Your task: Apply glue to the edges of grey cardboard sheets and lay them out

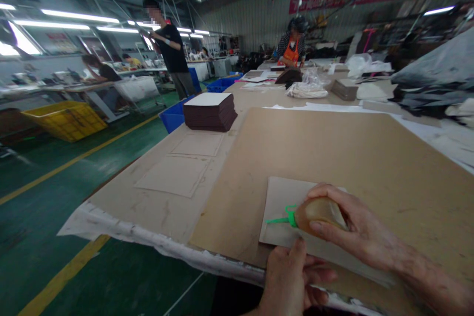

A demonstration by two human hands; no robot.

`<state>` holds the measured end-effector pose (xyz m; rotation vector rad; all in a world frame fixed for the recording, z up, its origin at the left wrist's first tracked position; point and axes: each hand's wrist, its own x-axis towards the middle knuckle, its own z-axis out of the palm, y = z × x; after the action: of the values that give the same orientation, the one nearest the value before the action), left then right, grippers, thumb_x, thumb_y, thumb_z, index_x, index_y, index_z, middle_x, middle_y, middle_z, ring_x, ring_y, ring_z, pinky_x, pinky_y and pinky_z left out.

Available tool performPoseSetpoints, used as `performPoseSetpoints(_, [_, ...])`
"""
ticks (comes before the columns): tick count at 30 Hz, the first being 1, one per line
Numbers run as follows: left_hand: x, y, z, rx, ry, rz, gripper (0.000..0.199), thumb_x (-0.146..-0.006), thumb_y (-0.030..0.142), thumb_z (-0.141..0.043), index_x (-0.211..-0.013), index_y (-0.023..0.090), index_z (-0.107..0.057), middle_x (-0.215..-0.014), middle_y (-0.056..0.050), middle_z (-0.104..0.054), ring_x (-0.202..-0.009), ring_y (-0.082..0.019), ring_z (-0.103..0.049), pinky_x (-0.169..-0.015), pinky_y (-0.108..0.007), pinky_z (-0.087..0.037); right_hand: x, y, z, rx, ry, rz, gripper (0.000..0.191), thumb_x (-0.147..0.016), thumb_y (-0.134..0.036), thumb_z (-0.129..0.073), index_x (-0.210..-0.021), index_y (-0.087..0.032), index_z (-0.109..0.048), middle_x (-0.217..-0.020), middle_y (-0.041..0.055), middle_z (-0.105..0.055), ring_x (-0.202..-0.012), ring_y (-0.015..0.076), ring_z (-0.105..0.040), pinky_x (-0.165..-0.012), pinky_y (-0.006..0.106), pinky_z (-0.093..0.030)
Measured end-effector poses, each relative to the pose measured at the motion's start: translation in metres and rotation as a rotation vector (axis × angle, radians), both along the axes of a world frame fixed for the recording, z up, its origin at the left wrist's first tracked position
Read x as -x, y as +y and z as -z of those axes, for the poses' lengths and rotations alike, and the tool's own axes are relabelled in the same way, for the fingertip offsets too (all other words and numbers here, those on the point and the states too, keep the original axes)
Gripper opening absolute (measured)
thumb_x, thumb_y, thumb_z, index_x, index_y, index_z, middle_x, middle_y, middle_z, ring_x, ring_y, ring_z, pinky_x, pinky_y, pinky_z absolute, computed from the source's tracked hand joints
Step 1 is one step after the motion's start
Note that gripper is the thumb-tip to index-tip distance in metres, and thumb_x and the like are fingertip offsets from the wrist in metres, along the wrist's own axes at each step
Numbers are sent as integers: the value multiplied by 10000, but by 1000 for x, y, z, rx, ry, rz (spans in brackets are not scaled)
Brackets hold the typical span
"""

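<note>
My right hand [348, 224] is wrapped round a squeeze glue bottle [320, 213] with amber contents and a green nozzle. The bottle lies tilted, its nozzle pointing left above a pale flat rectangular panel [283, 192]. Whether the tip touches the panel, I cannot tell. At the panel's near edge is my left hand [292, 276], thumb up against that edge and fingers apart, partly curled and slightly blurred. The panel rests on a large tan board [314, 143], and its right part is hidden by my right hand and forearm.
A stack of dark-edged panels [209, 112] stands at the table's left side. Nearer lie two thin flat sheets [174, 175]. Plastic bags [307, 84] and a cardboard stack [344, 89] sit farther back. Blue bins [174, 114] adjoin the table; co-workers [292, 47] are beyond.
</note>
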<state>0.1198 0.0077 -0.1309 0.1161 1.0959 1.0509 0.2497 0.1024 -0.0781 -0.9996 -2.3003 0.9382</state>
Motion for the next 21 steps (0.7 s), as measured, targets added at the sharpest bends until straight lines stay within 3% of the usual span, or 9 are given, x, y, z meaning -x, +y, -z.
performPoseSetpoints(7, [1,3,4,-14,1,43,311,-967,392,-361,-942,107,-481,-908,-117,-664,-696,-155,-692,-396,-165,-410,7,23,5,-176,-53,136,299,-855,-456,-588,-1054,-246,-517,-969,12,-605,-855,212,-571,-745,360,-443])
performPoseSetpoints(14, [1,3,3,13,-3,20,296,-967,383,-366,-920,114,-481,-889,-106,-667,-680,-151,-691,-392,-166,-411,2,18,-13,8,-75,-59,257,-850,-430,-587,-1023,-246,-541,-884,-6,-613,-768,190,-569,-667,316,-431])
performPoseSetpoints(21, [3,3,7,-6,27,30,382,-841,518,-562,-869,144,-486,-879,-116,-681,-733,-207,-701,-426,-196,-438,14,47,-3,-148,-84,152,241,-847,-409,-601,-969,-214,-531,-820,-4,-598,-725,180,-558,-634,303,-410])
